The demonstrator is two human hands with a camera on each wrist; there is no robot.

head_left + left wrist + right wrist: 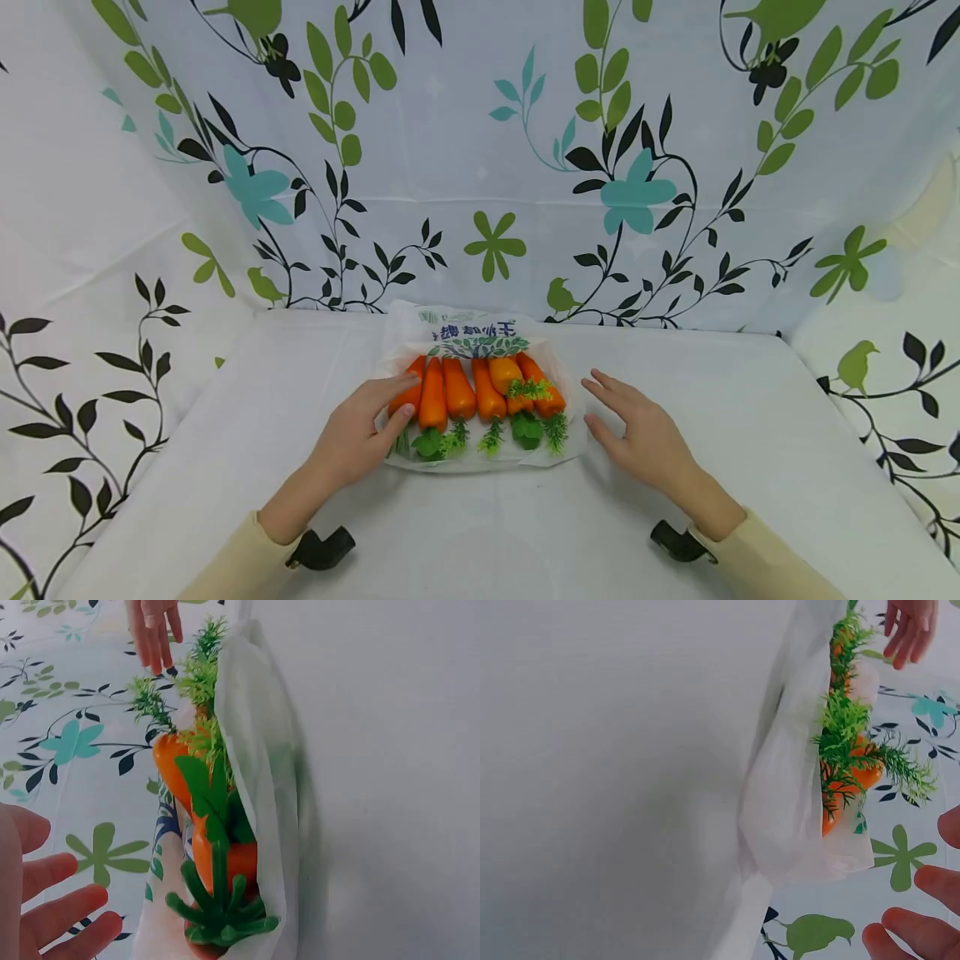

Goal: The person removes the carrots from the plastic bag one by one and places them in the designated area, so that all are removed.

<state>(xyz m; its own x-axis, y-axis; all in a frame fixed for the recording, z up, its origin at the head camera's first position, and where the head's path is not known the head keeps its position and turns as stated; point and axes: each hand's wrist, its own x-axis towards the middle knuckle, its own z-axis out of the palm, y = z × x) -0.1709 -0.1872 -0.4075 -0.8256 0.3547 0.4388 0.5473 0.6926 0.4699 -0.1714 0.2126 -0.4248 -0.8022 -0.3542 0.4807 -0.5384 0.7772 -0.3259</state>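
Several orange toy carrots with green leafy tops lie side by side on a white printed plastic bag. A shorter yellow-orange one rests among those on the right. My left hand is at the bag's left end, its fingers spread and overlapping the leftmost carrot in the head view. Seen from the left wrist, those fingers are loosely bent with nothing in them. Just beyond the bag's right edge, my right hand hovers with fingers extended, holding nothing. The bag's near side rises in front of the carrots.
A white table carries the bag near its back edge. Behind and at both sides hangs a white cloth printed with leaves, flowers and birds. Black wrist devices sit at both cream sleeves.
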